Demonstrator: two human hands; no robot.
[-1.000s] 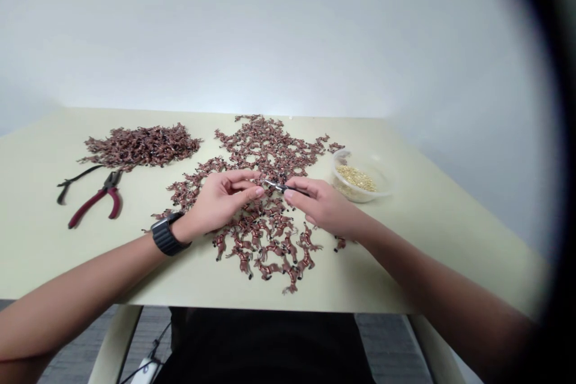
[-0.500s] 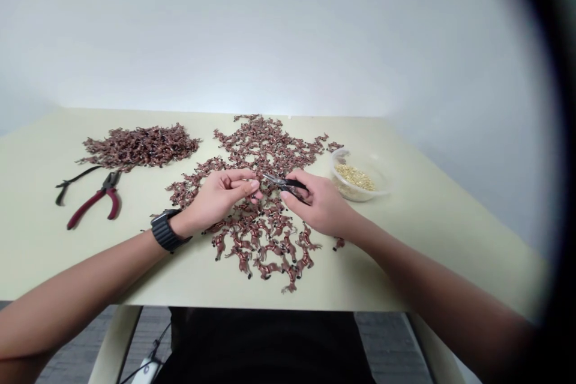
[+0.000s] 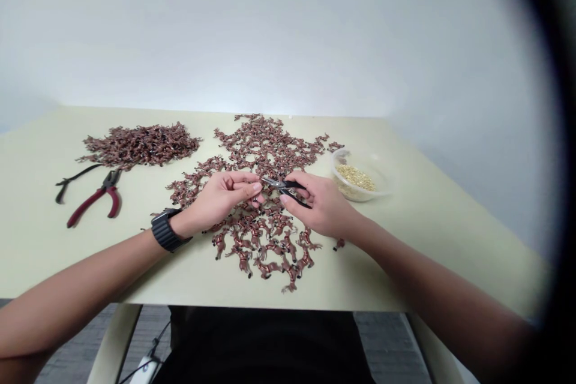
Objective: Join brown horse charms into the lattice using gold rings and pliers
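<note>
In the middle of the head view, my right hand (image 3: 321,204) is closed around a pair of pliers (image 3: 281,185) with black handles. The jaws point left and reach the fingertips of my left hand (image 3: 225,195). Thumb and fingers of that left hand pinch a small deer figurine, mostly hidden by the fingers, with a dark bit showing below them. Both hands are above a spread of brown deer figurines (image 3: 270,246) lying on the table (image 3: 180,279). Whether the jaws grip something is too small to tell.
A heap of similar brown figurines (image 3: 141,147) lies at the back left. In front of it are red-handled pliers (image 3: 92,198) and a black slim tool (image 3: 74,180). A clear plastic bowl (image 3: 382,177) holding small gold-coloured pieces (image 3: 355,177) stands right of my right hand.
The pliers' handles are spread a little wider in my right hand, and the tool has shifted slightly. My left hand has barely moved.
</note>
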